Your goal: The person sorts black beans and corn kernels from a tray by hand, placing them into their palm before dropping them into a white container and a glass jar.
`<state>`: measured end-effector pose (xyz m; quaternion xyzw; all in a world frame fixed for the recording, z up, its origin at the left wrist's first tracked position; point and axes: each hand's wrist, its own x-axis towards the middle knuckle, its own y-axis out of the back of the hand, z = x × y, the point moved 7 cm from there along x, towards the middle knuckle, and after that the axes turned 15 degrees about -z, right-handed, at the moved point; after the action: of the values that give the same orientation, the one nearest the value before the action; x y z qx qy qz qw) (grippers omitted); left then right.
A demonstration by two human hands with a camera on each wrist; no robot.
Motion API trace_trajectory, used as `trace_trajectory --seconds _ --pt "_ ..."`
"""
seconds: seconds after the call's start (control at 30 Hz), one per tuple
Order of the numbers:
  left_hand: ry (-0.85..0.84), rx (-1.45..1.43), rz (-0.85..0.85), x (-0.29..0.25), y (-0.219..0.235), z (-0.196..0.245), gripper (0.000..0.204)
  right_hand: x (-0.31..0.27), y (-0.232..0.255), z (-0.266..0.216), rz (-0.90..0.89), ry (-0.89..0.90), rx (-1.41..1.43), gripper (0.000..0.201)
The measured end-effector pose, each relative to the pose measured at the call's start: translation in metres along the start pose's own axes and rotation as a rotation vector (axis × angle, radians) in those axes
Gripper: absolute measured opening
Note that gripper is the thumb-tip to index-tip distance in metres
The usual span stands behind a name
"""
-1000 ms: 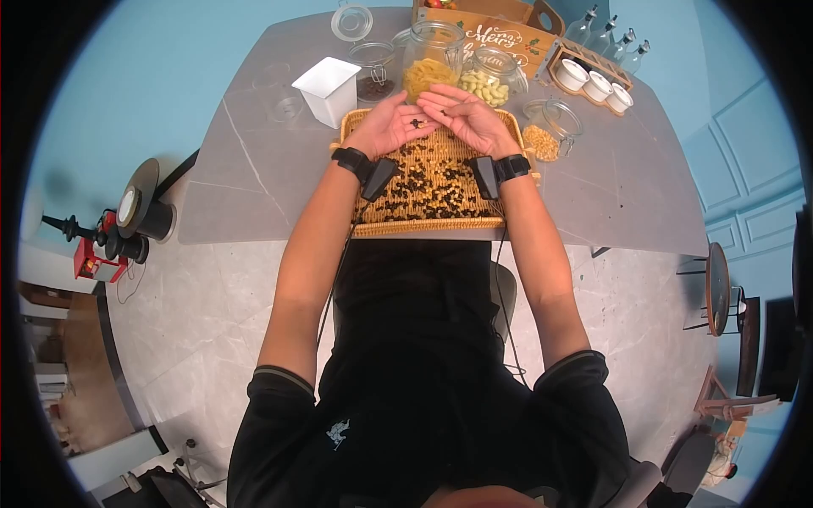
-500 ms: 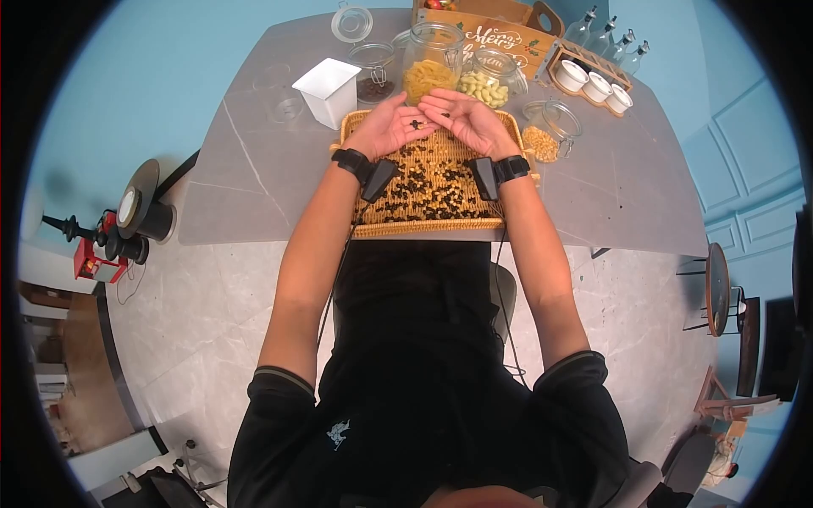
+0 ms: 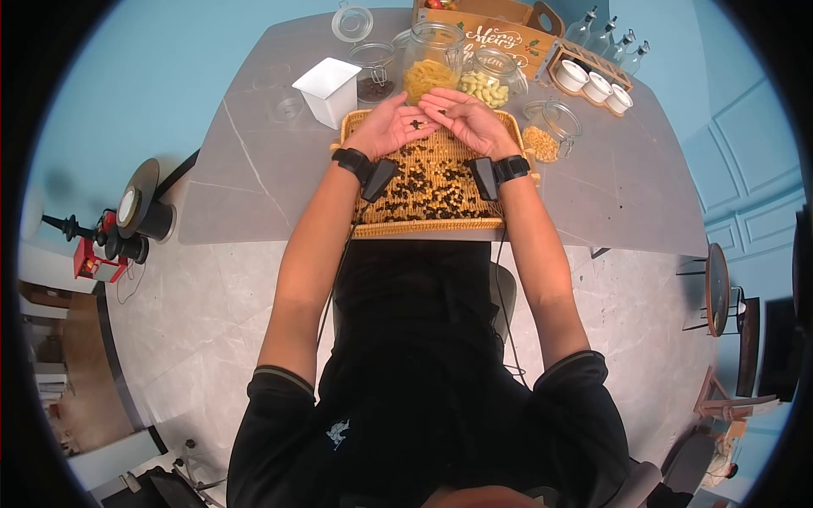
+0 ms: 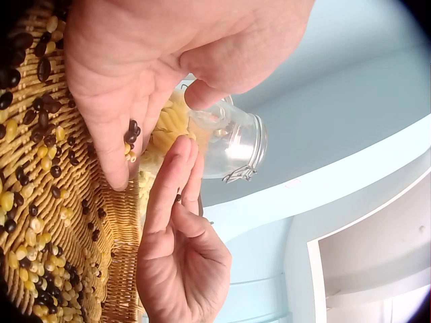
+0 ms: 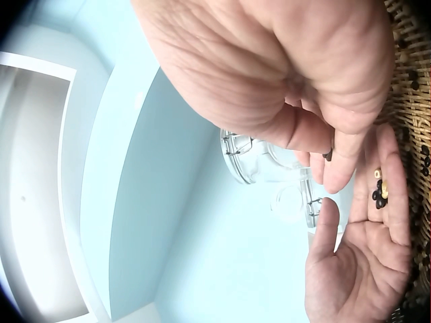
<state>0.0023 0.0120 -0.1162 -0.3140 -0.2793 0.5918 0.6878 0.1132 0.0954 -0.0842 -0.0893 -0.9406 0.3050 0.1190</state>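
Observation:
Palm up over the far part of a wicker tray (image 3: 428,226), my left hand (image 3: 381,133) carries a few black and yellow beans (image 4: 131,138) on its extended fingers. Close beside it on the right, my right hand (image 3: 476,127) pinches a dark bean (image 5: 328,155) between thumb and fingers. Its fingertips overlap the left fingertips in the head view. Many mixed black and yellow beans (image 3: 415,182) lie spread over the tray below.
Behind the tray stand a pasta jar (image 3: 428,78), a jar of pale pieces (image 3: 484,88) and a jar with dark contents (image 3: 374,87). A white square container (image 3: 329,91) is at the left, an open jar of yellow kernels (image 3: 542,144) at the right.
The right hand's thumb and fingers have shifted slightly, and a dark bean shows between them. My left hand and the tray stay in place.

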Motion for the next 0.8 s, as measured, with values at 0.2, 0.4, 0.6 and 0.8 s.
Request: trace_trajectory --seconds 0.2,0.4,0.6,0.8 --pt "-0.004 0.014 0.014 -0.0003 0.0002 0.0006 0.063 -0.0005 -0.0019 -0.0003 -0.001 -0.003 -0.031 0.048" --pt "-0.006 0.016 0.016 -0.0004 0.0003 0.0004 0.062 -0.0005 -0.0006 0.0002 -0.001 0.002 -0.021 0.047" --pt "-0.003 0.027 0.029 -0.0011 0.0002 0.0004 0.061 -0.0008 -0.0006 0.0006 0.005 -0.008 -0.025 0.046" --pt "-0.005 0.025 0.029 -0.0014 -0.0001 0.0 0.061 -0.001 0.0015 0.0017 0.007 -0.024 -0.053 0.043"
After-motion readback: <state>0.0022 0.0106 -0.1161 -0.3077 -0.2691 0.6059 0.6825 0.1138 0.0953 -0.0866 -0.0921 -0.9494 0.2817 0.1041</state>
